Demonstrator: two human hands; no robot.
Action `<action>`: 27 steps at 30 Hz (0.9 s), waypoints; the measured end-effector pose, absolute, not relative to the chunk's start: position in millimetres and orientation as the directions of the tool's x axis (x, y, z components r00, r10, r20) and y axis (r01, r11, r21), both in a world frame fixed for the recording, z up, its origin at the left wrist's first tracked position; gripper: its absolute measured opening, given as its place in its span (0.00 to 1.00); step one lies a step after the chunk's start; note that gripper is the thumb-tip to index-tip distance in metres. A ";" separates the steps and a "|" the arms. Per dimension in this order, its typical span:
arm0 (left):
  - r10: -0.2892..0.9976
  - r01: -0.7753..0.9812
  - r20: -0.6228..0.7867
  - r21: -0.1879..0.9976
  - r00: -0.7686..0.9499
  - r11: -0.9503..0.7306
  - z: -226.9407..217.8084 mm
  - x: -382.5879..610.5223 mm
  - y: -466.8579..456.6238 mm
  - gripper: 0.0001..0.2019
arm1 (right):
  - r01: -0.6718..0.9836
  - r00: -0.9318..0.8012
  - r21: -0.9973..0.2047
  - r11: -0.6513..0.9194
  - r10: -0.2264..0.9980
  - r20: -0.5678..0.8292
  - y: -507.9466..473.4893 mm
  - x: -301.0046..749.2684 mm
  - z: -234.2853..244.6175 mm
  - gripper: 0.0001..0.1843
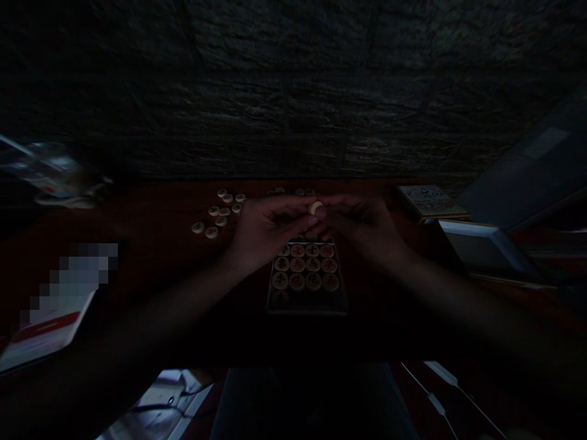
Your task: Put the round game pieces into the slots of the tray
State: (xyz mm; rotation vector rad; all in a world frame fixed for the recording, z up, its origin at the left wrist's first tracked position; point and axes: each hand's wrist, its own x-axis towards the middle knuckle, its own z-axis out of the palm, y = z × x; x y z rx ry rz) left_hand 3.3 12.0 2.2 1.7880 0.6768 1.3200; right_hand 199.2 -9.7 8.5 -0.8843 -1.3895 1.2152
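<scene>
Between my left hand (270,229) and my right hand (362,229) is one round, pale Chinese chess piece (316,208). Fingertips of both hands pinch it from either side, above the far end of a shallow box (307,309). Rows of Chinese chess pieces (298,264) with red and black characters lie in that box, and its nearest row holds one dark piece (280,297) at the left. My hands cover part of the box's far end. Loose pieces (222,212) are scattered on the table left of my left hand, and several more lie behind both hands.
At the right are a box lid or tray (486,244) and a flat decorated box (431,200). A clear plastic container (55,168) stands far left, with a booklet (50,330) nearer me. A stone wall (284,91) rises behind the wooden table (151,226). White cables (435,403) hang below.
</scene>
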 end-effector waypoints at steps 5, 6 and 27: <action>0.756 -0.030 0.559 0.810 0.342 -0.585 -1.4 2.7 14.2 0.14 | -0.074 -0.153 -0.960 0.269 0.948 0.278 -7.9 199.9 6.0 0.20; 0.757 -0.024 0.552 0.813 0.351 -0.582 -1.5 2.8 13.3 0.13 | -0.073 -0.148 -0.959 0.273 0.948 0.281 -7.8 200.0 5.7 0.19; 0.885 -0.078 0.379 0.925 0.268 -0.373 5.1 6.5 11.5 0.11 | -0.057 -0.196 -0.953 0.299 0.932 0.304 -10.1 201.1 5.5 0.17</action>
